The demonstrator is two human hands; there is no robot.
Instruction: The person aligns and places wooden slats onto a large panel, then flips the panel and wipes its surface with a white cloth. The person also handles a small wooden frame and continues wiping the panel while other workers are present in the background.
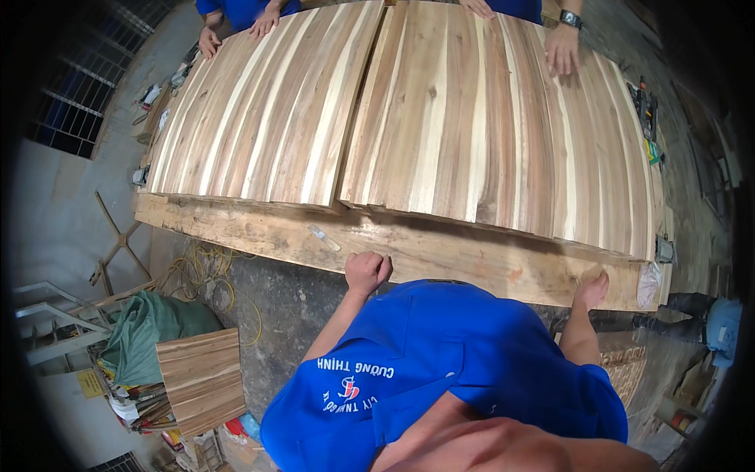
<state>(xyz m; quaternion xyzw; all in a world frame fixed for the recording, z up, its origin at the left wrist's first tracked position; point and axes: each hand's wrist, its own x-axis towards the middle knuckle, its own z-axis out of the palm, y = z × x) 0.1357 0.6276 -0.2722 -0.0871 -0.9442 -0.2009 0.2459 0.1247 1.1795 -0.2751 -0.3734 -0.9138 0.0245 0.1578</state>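
Note:
Two large striped wood panels, a left panel (259,118) and a right panel (452,118), lie side by side with a narrow dark gap between them. Under them is a pale wooden bench (440,248), its bare strip nearest me. My left hand (368,271) is closed in a fist at the bench's near edge, with nothing seen in it. Resting on the same edge farther right, my right hand (591,291) has its fingers stretched out and holds nothing. Neither hand touches the panels. A small pale flat tool (324,237) lies just beyond my left fist.
Across the bench, one person's hands (266,22) rest at the left panel; another person's hand (562,49) lies on the right one. A plastic bag (649,285) sits at the bench's right end. Left on the floor are yellow cable (206,267), a green sack (161,326) and a loose board (200,377).

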